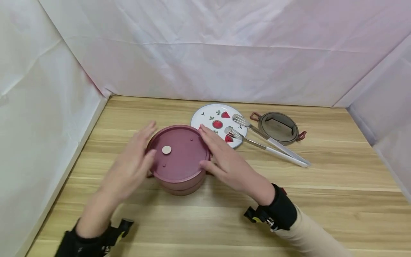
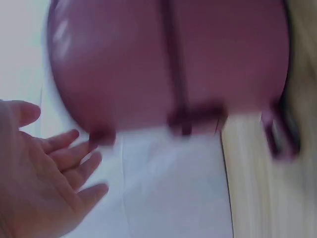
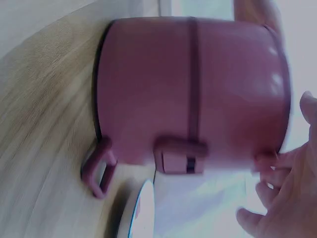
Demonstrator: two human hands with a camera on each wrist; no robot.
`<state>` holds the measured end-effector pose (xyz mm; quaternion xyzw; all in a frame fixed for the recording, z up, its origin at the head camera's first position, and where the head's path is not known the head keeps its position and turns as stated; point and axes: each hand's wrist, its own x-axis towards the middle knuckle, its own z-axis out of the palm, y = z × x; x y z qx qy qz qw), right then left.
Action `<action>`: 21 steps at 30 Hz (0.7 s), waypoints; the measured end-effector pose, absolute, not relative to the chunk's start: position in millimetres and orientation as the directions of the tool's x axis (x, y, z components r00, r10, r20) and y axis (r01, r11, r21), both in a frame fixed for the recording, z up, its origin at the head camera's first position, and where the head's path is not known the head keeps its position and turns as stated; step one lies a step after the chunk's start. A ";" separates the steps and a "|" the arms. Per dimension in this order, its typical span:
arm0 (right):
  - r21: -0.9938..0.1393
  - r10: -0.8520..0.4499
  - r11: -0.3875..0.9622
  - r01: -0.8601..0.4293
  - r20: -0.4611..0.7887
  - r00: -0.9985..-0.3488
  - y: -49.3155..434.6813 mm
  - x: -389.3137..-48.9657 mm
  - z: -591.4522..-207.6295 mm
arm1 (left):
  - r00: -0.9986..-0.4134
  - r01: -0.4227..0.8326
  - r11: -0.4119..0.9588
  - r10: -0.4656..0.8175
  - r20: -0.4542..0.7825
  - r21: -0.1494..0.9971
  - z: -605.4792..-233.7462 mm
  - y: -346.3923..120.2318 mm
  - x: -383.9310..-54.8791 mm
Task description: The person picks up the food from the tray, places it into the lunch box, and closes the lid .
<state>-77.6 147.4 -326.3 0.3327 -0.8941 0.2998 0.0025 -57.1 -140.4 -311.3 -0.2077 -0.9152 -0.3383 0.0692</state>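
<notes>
A maroon two-tier pot (image 1: 179, 153) stands on the table, its flat top marked by a beige disc (image 1: 166, 150) and small bumps. In the right wrist view a seam runs round its wall, with a clasp-like piece (image 3: 181, 156) at the seam and a loop handle (image 3: 99, 168) near the base. My left hand (image 1: 130, 166) is at the pot's left side, fingers spread and apart from the wall in the left wrist view. At the upper right rim, my right hand (image 1: 229, 162) touches the pot with extended fingers. Neither hand grips anything.
Behind the pot to the right is a white plate (image 1: 205, 121) with fruit pictures. White-handled tongs (image 1: 273, 142) rest across the plate's edge, beside a small glass lid (image 1: 277, 126) with maroon side handles. White cloth walls (image 1: 205, 64) enclose the back and sides of the table.
</notes>
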 end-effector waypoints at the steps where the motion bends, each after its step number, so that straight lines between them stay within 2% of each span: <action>1: -0.507 -0.598 0.608 -0.611 0.214 -0.773 143.2 -76.8 -326.8 | -0.903 0.430 0.717 0.342 0.260 0.549 -312.5 -132.6 -57.9; 4: -0.454 -0.603 0.630 -0.630 0.224 -0.765 134.9 -74.6 -330.8 | -0.907 0.420 0.780 0.360 0.217 0.464 -317.1 -119.1 -60.0; 12: -0.443 -0.596 0.644 -0.624 0.222 -0.772 131.5 -72.6 -332.0 | -0.909 0.417 0.790 0.373 0.187 0.450 -318.3 -118.8 -60.9; 18: -0.489 -0.614 0.621 -0.612 0.182 -0.768 139.3 -80.3 -328.1 | -0.910 0.414 0.785 0.372 0.186 0.460 -317.4 -121.0 -60.0; 21: -0.529 -0.583 0.617 -0.583 0.191 -0.790 153.9 -90.3 -326.9 | -0.908 0.418 0.780 0.374 0.190 0.465 -317.7 -120.8 -60.4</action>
